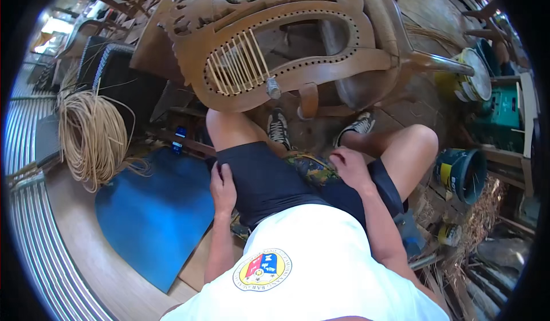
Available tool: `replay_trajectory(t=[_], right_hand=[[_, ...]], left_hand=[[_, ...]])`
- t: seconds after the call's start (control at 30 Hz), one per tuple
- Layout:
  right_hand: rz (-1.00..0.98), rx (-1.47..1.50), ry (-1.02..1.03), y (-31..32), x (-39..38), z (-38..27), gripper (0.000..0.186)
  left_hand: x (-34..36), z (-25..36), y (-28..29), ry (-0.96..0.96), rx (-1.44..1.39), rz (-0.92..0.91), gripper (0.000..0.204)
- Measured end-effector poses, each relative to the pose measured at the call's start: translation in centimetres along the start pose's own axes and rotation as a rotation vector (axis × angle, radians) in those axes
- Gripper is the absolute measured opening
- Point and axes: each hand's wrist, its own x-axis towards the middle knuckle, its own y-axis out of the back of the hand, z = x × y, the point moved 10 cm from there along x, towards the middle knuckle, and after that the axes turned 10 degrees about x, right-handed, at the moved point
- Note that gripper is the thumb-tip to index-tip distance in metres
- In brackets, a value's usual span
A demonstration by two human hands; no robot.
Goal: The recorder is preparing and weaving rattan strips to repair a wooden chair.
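Observation:
My left hand (pixel 223 184) lies against the side of my dark shorts at the left thigh, fingers stretched out and nothing in them. Over my right thigh, next to a camouflage-patterned cloth (pixel 312 168), rests my right hand (pixel 350 167); its fingers are apart and loosely bent, and I see nothing held. Ahead of my knees a brown carved wooden chair frame (pixel 252 92) lies tilted, with small holes around its oval opening. Pale cane strands (pixel 238 63) span the left end of that opening. A greyish peg or knob (pixel 273 88) sits at the lower rim beside the strands.
At left hangs a large coil of cane (pixel 94 135); below it lies a blue sheet (pixel 154 218) with a phone (pixel 179 140) near its top. Buckets (pixel 475 80), a dark green bucket (pixel 463 175) and green crates (pixel 504 112) stand at right. Fibre scraps (pixel 481 223) lie beside them.

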Motion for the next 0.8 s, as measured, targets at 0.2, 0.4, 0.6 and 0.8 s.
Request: replay_trajectory(t=[0.2,0.4,0.6,0.8], right_hand=[[0.294,0.162,-0.127,2.9,0.1,1.6,0.02],[0.119,0.194,-0.065,-0.6,2.2,2.5,0.023],[-0.067,-0.091,-0.136,-3.6,1.8,5.4,0.027],[-0.063,-0.097,-0.18,-3.7,1.8,6.6,0.027]], left_hand=[[-4.6,12.9,4.2,-0.497,-0.32,0.265,0.034],[2.8,14.0,-10.1,-0.016,-0.99,-0.497,0.039],[9.1,20.1,-17.7,-0.041,-1.521,-1.053,0.045],[11.3,23.0,-18.6,-0.273,-1.65,-1.254,0.041]])
